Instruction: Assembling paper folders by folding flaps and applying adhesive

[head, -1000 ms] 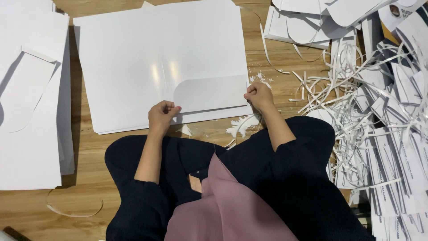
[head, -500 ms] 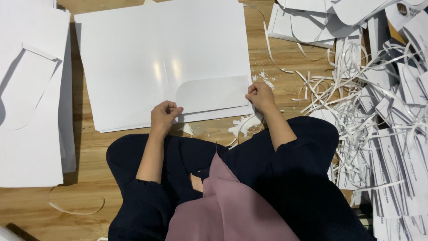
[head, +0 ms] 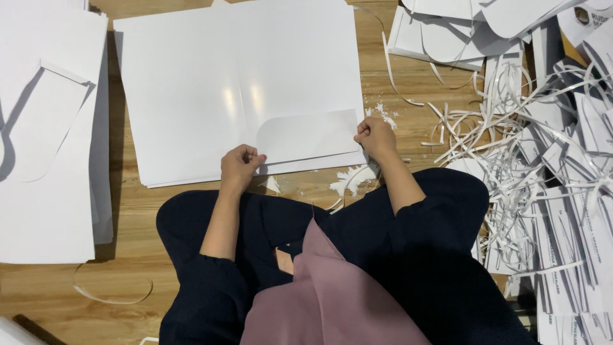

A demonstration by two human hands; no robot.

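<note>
as flap (head: pixel 306 135) lies long axis sideways (rounded corner up-left), hands pinch near ends.

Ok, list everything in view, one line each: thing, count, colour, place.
glossy sheet: one on a thin stack, white, centre of the floor
rounded flap: one, white, on the sheet's near right corner, between the two hands
cut-out sheets: several, white, stacked at left
paper strips: a large tangle, too many to count, white, at right
curved pieces: several, white, top right
paper crumbs: a scatter, white, by the sheet's near edge
curled strip: one, white, lower left
wooden floor: one, brown, under everything
left hand: fingers curled at the flap's left corner
right hand: fingers curled at the flap's right edge
</note>
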